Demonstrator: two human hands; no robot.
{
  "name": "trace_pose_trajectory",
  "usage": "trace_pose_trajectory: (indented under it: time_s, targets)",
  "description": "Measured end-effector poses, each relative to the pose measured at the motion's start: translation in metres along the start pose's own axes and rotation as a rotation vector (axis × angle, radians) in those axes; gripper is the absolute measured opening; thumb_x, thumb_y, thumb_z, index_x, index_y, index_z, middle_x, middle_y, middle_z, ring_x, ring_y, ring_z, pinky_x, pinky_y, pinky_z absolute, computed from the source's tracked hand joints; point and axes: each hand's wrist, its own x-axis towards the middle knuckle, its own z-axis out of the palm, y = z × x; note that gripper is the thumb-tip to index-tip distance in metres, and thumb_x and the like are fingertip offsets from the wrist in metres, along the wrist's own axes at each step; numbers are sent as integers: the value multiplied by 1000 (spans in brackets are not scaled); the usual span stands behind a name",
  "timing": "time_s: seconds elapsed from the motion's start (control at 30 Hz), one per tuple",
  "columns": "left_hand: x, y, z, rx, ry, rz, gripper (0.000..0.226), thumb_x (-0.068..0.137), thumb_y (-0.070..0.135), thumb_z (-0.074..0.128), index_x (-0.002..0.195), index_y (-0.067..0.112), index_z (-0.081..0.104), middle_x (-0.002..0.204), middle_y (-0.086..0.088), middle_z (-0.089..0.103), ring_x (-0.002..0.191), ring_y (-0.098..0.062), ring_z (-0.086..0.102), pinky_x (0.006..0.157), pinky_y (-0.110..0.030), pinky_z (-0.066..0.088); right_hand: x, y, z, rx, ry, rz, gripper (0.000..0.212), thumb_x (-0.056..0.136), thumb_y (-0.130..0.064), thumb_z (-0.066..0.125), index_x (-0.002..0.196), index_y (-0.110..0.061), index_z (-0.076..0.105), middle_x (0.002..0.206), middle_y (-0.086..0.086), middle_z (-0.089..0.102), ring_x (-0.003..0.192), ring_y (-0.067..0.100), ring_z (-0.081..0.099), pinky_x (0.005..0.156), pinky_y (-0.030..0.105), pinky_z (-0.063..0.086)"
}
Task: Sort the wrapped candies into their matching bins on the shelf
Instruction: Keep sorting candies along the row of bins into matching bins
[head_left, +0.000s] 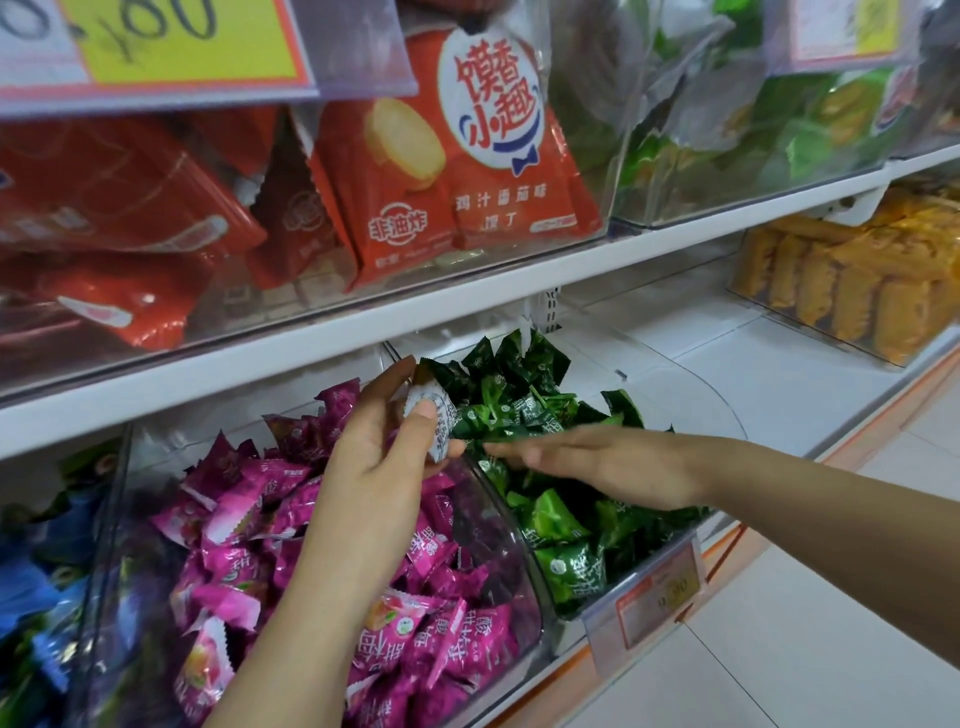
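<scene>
Mid-frame, my left hand (379, 447) pinches a white wrapped candy (434, 421), long axis near upright, top tipped left; my right hand (587, 462) spreads flat over the green candies (561, 525).

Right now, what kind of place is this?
Most likely a shop's snack aisle: clear bins of pink wrapped candies and green wrapped candies sit on a white shelf, with a price tag clipped to a bin front.

The light is bright and even, with soft shadow beneath the upper shelf (467, 312). Hazy glare veils the clear bin front (130, 519). The right hand (587, 462) is motion-blurred. Frame edges bend and soften, smearing the price tag (156, 47).
</scene>
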Motion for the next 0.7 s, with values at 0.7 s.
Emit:
trace_pose_trajectory:
  time_s: [0.7]
  targets:
    - [-1, 4, 1, -13, -20, -21, 22, 94, 30, 48, 115, 28, 57, 98, 12, 63, 82, -4, 70, 93, -34, 49, 68, 19, -50, 17, 56, 489, 82, 85, -76, 20, 150, -27, 18, 156, 4, 21, 133, 29, 39, 115, 48, 19]
